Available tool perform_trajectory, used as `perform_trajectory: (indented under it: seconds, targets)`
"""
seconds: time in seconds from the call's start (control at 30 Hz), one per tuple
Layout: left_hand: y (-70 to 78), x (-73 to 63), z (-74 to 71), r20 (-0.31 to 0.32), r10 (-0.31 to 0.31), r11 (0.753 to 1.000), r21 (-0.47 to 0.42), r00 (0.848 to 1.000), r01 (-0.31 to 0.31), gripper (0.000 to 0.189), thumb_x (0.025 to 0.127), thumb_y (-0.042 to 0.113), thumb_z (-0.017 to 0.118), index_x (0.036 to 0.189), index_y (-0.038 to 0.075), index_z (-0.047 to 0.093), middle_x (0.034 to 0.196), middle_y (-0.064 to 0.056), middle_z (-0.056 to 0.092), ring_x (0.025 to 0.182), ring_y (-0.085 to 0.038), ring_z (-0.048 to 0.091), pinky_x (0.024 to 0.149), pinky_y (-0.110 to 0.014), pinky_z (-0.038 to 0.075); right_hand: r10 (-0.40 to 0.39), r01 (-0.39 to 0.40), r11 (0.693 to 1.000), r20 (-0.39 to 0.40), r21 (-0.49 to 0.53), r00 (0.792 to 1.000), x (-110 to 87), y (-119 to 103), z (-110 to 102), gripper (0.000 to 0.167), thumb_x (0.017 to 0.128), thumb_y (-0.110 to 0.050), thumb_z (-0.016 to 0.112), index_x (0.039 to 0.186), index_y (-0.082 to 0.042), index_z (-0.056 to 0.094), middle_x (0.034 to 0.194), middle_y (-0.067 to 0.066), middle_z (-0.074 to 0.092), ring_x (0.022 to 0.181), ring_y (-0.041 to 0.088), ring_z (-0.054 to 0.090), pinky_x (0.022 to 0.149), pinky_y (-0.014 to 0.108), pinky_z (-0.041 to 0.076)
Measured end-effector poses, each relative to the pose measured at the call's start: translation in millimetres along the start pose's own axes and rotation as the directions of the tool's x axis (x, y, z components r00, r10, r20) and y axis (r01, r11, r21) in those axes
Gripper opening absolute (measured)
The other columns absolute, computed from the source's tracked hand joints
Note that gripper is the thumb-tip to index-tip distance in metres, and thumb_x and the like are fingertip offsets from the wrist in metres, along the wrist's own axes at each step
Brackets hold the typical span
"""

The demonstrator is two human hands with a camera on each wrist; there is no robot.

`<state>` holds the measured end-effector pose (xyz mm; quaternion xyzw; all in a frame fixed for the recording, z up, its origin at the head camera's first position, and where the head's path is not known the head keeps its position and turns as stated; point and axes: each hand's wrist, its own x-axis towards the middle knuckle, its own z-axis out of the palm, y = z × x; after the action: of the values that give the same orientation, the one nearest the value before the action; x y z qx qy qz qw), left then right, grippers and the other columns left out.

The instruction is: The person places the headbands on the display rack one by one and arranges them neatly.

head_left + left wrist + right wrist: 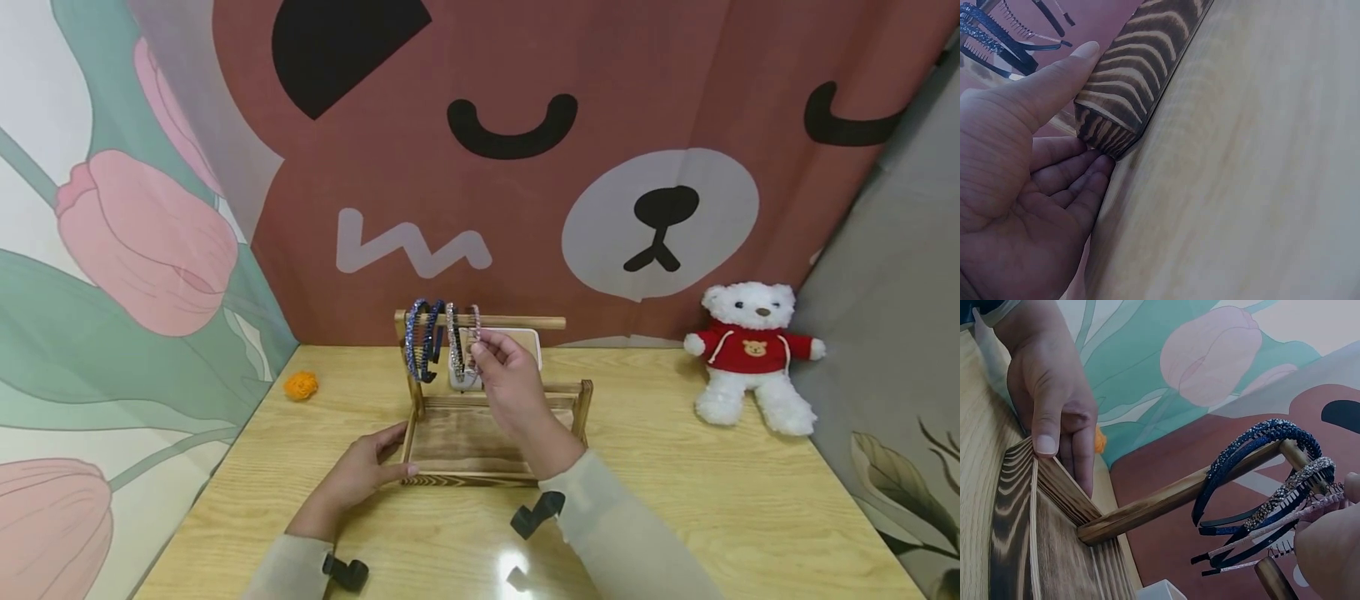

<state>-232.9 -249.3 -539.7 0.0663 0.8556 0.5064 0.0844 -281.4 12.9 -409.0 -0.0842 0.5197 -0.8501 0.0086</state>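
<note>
A wooden stand (487, 481) with a tray base and a raised bar (532, 322) stands on the table. Two blue, glittery headbands (412, 342) hang near the bar's left end, and a silver rhinestone headband (452, 325) hangs to their right. Beside it is a pink headband (1241, 542), pinched between the thumb and fingers of my right hand (516, 387) at the bar. My left hand (358, 473) grips the tray's front left corner, thumb over the rim and fingers against the side, as the left wrist view shows.
Behind the stand is a white-rimmed object (534, 340), partly hidden. An orange fuzzy ball (301, 386) lies at the left of the table (675, 500). A white teddy bear (753, 354) in a red sweater sits at the right. Printed curtains (465, 200) hang behind.
</note>
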Motion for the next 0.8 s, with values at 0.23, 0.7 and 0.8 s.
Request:
perform_trajectory:
  seconds: [0.23, 0.7, 0.8]
  targets:
    - [1.1, -1.2, -2.2, 0.003, -0.006, 1.000, -0.004, 1.000, 0.006, 0.086, 0.095, 0.027, 0.088, 0.165, 0.003, 0.046, 0.168, -0.019, 0.049, 0.156, -0.039, 0.047, 0.129, -0.053, 0.037, -0.002, 0.002, 1.000, 0.007, -0.019, 1.000, -0.8, 0, -1, 0.033, 0.108, 0.004, 0.060, 0.140, 0.015, 0.058, 0.111, 0.003, 0.063, 0.105, 0.016, 0.060, 0.089, 0.020, 0.057]
    - [-0.7, -2.9, -0.7, 0.004, 0.000, 1.000, 0.015, 1.000, 0.000, 0.087, 0.095, 0.027, 0.088, 0.166, 0.001, 0.043, 0.164, -0.022, 0.053, 0.152, -0.041, 0.052, 0.126, -0.052, 0.042, -0.174, 0.199, 0.835, 0.096, -0.513, 0.980, -39.1, -10, -45, 0.027, 0.107, -0.013, 0.071, 0.134, -0.007, 0.072, 0.119, 0.010, 0.070, 0.107, 0.017, 0.066, 0.090, 0.021, 0.059]
    - [-2.1, -2.5, -0.3, -0.005, -0.009, 1.000, 0.000, 1.000, 0.009, 0.087, 0.095, 0.026, 0.088, 0.166, 0.002, 0.044, 0.165, -0.020, 0.052, 0.153, -0.040, 0.052, 0.127, -0.051, 0.041, -0.290, 0.388, 0.664, 0.258, -0.639, 0.922, -52.6, -15, -61, 0.029, 0.107, -0.012, 0.071, 0.134, -0.005, 0.072, 0.119, 0.009, 0.072, 0.108, 0.021, 0.068, 0.094, 0.028, 0.061]
